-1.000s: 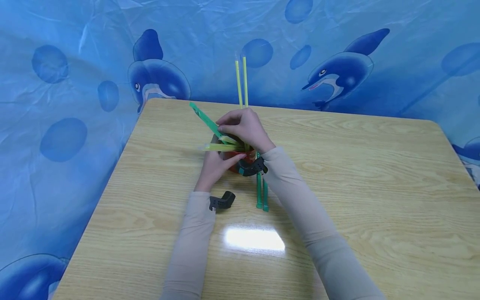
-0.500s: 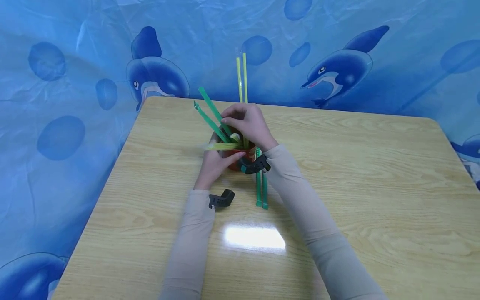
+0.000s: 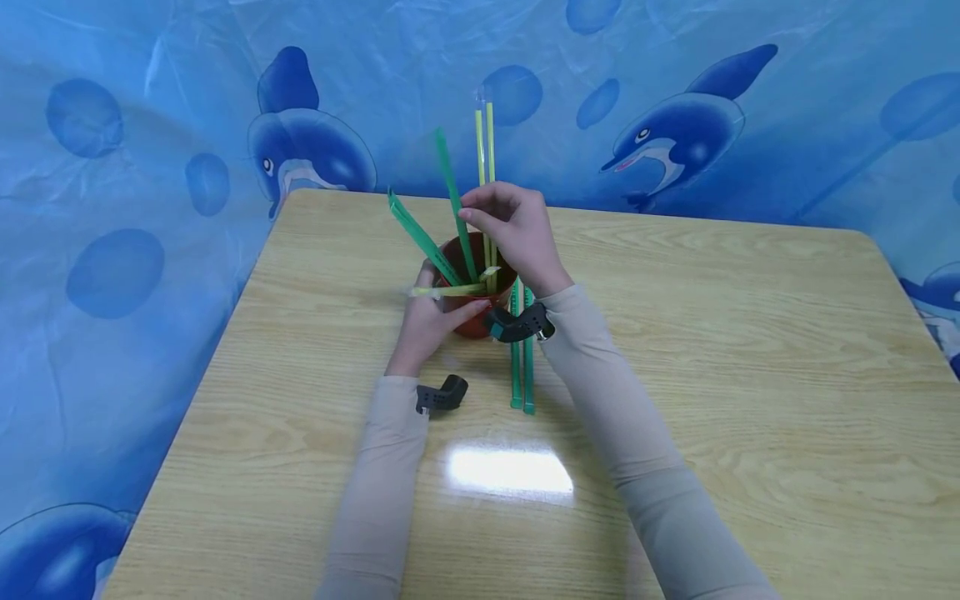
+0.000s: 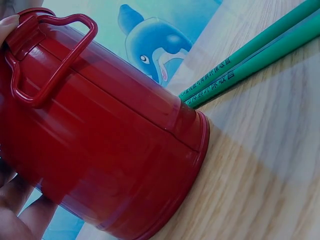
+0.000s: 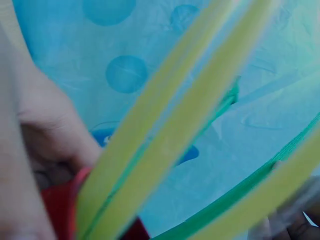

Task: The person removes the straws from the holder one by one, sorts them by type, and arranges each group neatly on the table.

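My left hand (image 3: 422, 329) grips a red metal bucket (image 3: 471, 327) that stands on the table; its wire side handle shows in the left wrist view. My right hand (image 3: 525, 237), above the rim, pinches a green-wrapped straw (image 3: 448, 171) between thumb and fingers, the straw's lower end inside the bucket. Green straw wrappers (image 3: 420, 235) lean left over the rim; how many is unclear. Two yellow straws (image 3: 481, 150) in clear wrap rise nearly upright at the back. Another yellow piece (image 3: 453, 291) lies across the rim toward my left hand. The right wrist view is blurred.
Two green-wrapped straws (image 3: 516, 375) lie side by side on the wooden table (image 3: 720, 358), just right of the bucket. A blue dolphin-print sheet (image 3: 420, 75) hangs behind the table. Dark wrist cameras (image 3: 442, 394) jut from both wrists.
My right hand has moved up and right, swinging the pinched green straw from a left lean to nearly upright, apart from the other green. The left hand keeps its grip on the bucket.
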Action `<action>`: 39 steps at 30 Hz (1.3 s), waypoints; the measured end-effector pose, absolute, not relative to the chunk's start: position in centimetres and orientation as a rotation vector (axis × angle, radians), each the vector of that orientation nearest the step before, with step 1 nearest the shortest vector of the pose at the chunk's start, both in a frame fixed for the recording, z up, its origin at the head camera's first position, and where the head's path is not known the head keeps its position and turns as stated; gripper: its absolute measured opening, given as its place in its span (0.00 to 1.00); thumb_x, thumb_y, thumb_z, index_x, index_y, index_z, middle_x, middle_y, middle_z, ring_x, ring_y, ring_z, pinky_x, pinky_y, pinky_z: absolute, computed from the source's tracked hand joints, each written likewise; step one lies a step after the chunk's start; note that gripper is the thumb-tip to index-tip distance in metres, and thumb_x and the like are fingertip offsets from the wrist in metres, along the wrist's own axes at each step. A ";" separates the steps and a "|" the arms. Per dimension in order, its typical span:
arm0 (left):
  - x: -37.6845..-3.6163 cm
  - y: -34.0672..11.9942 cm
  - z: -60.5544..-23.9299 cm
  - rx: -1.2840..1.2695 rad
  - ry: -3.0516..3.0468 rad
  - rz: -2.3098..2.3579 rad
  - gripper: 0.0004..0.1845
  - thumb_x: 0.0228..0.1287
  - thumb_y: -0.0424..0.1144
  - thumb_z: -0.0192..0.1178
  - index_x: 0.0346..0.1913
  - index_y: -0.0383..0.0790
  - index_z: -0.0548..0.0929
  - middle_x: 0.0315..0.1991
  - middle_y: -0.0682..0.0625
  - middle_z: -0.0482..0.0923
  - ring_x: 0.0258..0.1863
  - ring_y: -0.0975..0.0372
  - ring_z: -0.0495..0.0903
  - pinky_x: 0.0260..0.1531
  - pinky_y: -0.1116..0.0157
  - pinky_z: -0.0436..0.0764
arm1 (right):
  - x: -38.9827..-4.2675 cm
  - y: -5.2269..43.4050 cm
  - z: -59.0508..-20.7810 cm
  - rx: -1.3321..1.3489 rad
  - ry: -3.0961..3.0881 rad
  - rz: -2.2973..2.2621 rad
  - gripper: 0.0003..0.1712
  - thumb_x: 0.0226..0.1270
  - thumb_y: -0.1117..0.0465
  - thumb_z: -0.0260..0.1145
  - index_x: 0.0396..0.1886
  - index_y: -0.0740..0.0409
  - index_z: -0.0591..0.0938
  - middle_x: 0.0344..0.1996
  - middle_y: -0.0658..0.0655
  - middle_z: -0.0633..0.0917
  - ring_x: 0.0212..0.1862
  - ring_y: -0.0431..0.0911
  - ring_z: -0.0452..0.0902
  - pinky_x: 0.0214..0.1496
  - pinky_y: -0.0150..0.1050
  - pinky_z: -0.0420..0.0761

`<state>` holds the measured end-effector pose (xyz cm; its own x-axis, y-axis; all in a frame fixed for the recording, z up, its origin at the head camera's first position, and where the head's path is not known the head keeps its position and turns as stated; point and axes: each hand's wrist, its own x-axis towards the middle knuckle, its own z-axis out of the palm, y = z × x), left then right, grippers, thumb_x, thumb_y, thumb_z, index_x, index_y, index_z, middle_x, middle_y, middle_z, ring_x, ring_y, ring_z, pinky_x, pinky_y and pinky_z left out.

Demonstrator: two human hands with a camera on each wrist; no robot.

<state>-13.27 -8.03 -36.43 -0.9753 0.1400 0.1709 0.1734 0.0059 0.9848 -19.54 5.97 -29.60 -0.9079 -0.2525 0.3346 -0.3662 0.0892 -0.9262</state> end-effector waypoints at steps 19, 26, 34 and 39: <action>-13.1 -8.0 -36.2 -0.362 -2.191 -2.150 0.39 0.52 0.27 0.67 0.66 0.30 0.59 0.62 0.37 0.67 0.61 0.52 0.68 0.61 0.63 0.68 | -18.5 7.7 -26.9 0.571 -1.771 2.099 0.05 0.60 0.74 0.63 0.34 0.66 0.84 0.31 0.55 0.84 0.36 0.50 0.80 0.48 0.42 0.79; -13.2 -8.0 -36.3 -0.360 -2.147 -2.212 0.39 0.52 0.25 0.66 0.66 0.30 0.59 0.62 0.37 0.67 0.61 0.52 0.69 0.60 0.62 0.70 | -18.2 8.7 -26.0 0.606 -1.597 2.093 0.08 0.60 0.77 0.62 0.33 0.65 0.84 0.30 0.56 0.84 0.34 0.49 0.79 0.48 0.43 0.79; -13.1 -7.9 -36.2 -0.356 -2.151 -2.207 0.40 0.52 0.24 0.66 0.66 0.29 0.58 0.63 0.36 0.66 0.61 0.51 0.68 0.60 0.62 0.70 | -17.6 9.9 -25.3 0.589 -1.499 2.117 0.11 0.60 0.79 0.60 0.32 0.64 0.84 0.28 0.54 0.83 0.33 0.50 0.77 0.46 0.43 0.79; -13.1 -7.9 -36.2 -0.352 -2.166 -2.195 0.40 0.52 0.25 0.66 0.67 0.30 0.58 0.63 0.37 0.65 0.62 0.51 0.66 0.61 0.63 0.68 | -17.1 10.6 -24.7 0.563 -1.418 2.193 0.12 0.60 0.81 0.57 0.32 0.66 0.84 0.28 0.57 0.83 0.33 0.49 0.77 0.46 0.42 0.78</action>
